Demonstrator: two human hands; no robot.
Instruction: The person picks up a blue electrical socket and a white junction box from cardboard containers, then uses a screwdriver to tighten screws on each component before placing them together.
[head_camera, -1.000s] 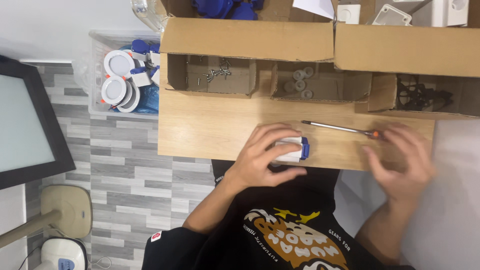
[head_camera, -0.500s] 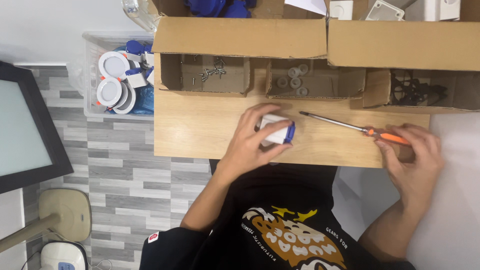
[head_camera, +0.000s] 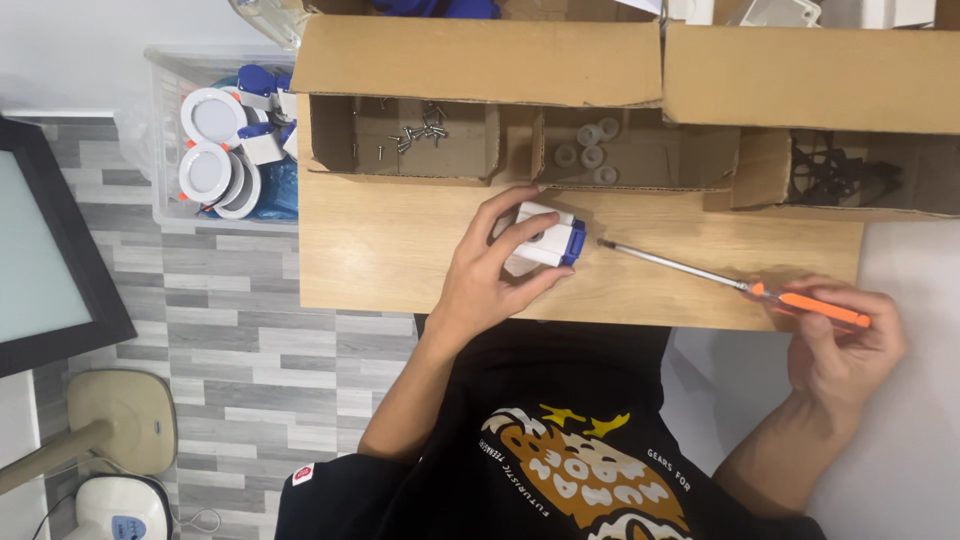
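My left hand (head_camera: 490, 280) grips a small white box-shaped part with a blue end (head_camera: 550, 237) on the wooden table (head_camera: 380, 250). My right hand (head_camera: 845, 345) holds a long screwdriver (head_camera: 730, 283) by its orange handle, near the table's right front edge. The metal shaft points left and its tip sits just right of the part's blue end. Whether the tip touches the part is not clear.
Open cardboard boxes line the back of the table: one with screws (head_camera: 415, 130), one with small white rings (head_camera: 590, 155), one with black parts (head_camera: 840, 175). A clear bin of round white lamp fittings (head_camera: 215, 150) stands at the left. A dark framed screen (head_camera: 50, 250) is further left.
My left hand has slid the white and blue part slightly back and left. My right hand picked up the screwdriver and drew its handle toward me, swinging the tip toward the part.
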